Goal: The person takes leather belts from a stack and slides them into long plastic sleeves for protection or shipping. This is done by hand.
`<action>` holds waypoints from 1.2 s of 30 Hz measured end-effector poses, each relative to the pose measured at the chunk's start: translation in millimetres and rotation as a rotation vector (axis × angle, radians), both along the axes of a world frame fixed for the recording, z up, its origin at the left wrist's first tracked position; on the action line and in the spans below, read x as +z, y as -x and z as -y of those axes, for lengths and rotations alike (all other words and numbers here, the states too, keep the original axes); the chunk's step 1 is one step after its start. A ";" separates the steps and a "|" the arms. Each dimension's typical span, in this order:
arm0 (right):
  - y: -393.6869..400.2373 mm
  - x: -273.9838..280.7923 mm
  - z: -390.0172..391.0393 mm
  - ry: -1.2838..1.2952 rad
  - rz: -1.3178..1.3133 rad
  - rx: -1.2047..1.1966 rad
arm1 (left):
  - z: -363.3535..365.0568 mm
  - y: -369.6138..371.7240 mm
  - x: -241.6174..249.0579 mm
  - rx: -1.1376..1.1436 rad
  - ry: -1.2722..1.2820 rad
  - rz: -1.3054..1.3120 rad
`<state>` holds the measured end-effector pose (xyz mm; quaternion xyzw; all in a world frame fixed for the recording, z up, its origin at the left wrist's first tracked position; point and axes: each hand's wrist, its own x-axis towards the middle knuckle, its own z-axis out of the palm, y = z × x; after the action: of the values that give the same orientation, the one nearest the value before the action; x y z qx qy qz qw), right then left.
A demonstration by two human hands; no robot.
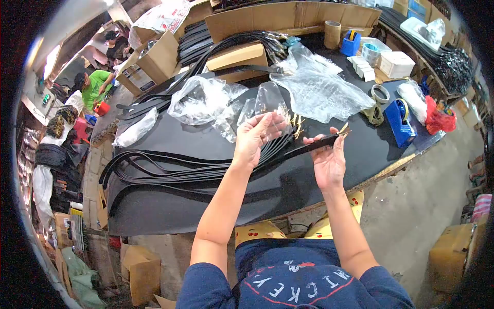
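Observation:
Pinched in the fingers of my left hand (252,139) is a small clear plastic bag (271,99), raised over the table. My right hand (329,162) is closed around the end of a black strap (309,148), palm up. Thin tan pieces (343,130) stick out at that end. The strap runs left, towards a bundle of long black straps (200,167) lying curved on the dark tabletop (159,213). More tan ends (297,126) show just beyond my left hand, at the bundle's right end.
Crumpled clear plastic (321,85) and another heap of bags (200,100) lie further back. On the right stand a blue tape dispenser (400,123), tape rolls (380,94) and a white box (397,64). Cardboard boxes (154,59) are at back left. A person in green (96,87) works beyond.

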<state>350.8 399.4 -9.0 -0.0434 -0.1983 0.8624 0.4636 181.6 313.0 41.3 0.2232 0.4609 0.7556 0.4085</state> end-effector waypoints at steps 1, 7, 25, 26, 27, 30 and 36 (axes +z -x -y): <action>2.7 6.8 0.5 -0.051 -0.013 -0.022 | 0.3 -0.4 -2.0 0.001 -0.005 0.002; 4.2 32.2 7.5 -0.154 0.215 -0.286 | 0.2 -4.4 -8.9 0.056 -0.016 0.050; -21.4 43.3 24.6 -0.378 0.587 -0.329 | -59.8 -59.1 24.6 -0.168 0.012 0.408; -21.4 43.2 23.2 -0.415 0.576 -0.333 | -64.7 -59.7 26.9 -0.185 0.021 0.393; -21.3 42.4 21.9 -0.449 0.565 -0.335 | -68.4 -62.6 31.3 -0.199 0.018 0.392; -20.5 43.6 21.3 -0.425 0.566 -0.348 | -71.9 -72.6 46.7 -0.182 0.010 0.235; -22.1 44.0 17.5 -0.379 0.573 -0.335 | -69.9 -80.9 58.2 -0.180 -0.012 0.129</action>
<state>372.9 382.0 34.9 -0.2282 -0.4660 0.6756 0.5239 262.5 382.9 99.4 0.2169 0.4071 0.7313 0.5024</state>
